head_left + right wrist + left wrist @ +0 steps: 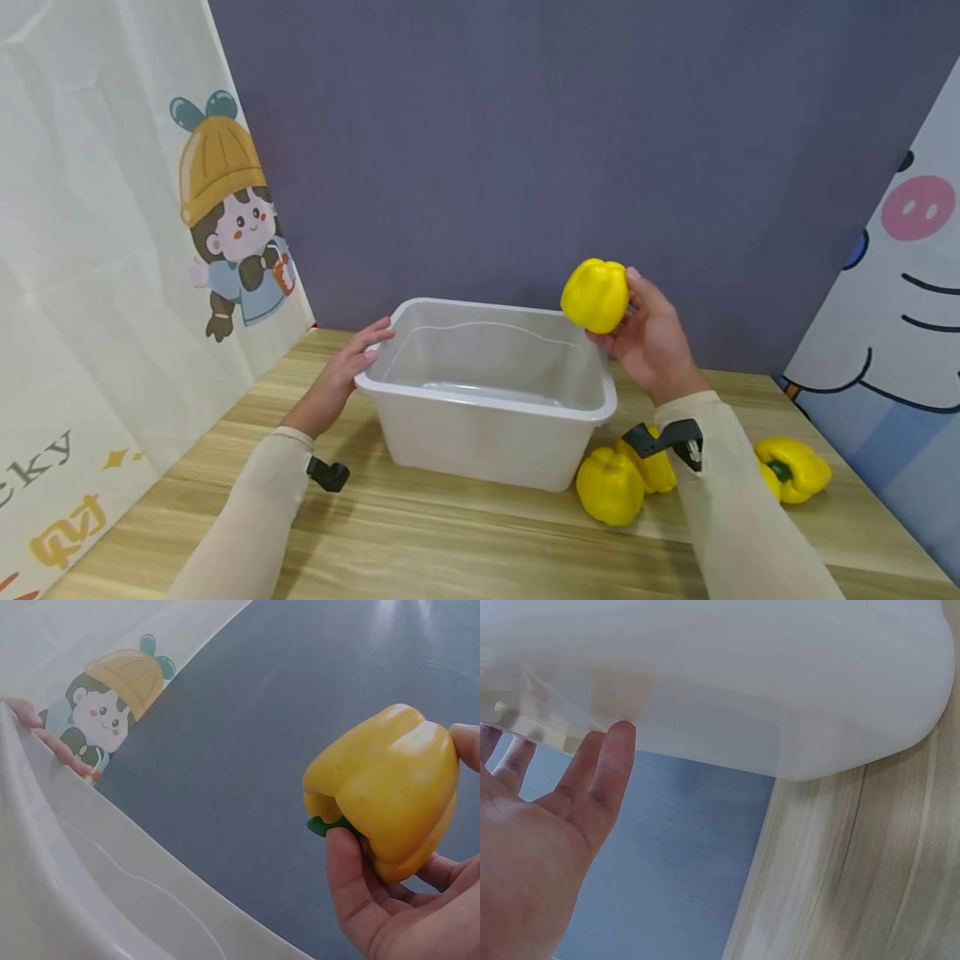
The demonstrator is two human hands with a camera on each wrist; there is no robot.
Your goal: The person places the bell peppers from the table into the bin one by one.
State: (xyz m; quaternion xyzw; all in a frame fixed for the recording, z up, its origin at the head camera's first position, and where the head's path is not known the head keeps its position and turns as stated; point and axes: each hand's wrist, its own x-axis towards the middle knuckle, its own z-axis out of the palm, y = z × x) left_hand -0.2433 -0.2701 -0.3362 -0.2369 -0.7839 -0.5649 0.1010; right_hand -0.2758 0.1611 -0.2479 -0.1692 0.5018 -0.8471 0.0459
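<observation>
Yellow pepper in right grip

The left arm angles up toward the table's far left corner, the left hand extending slightly parted fingers. The right arm reaches toward the far edge, the right hand above the table, curled in a grip.

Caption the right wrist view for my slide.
Right hand holds a yellow bell pepper, green stem showing; left hand touches the white plastic bin.
</observation>
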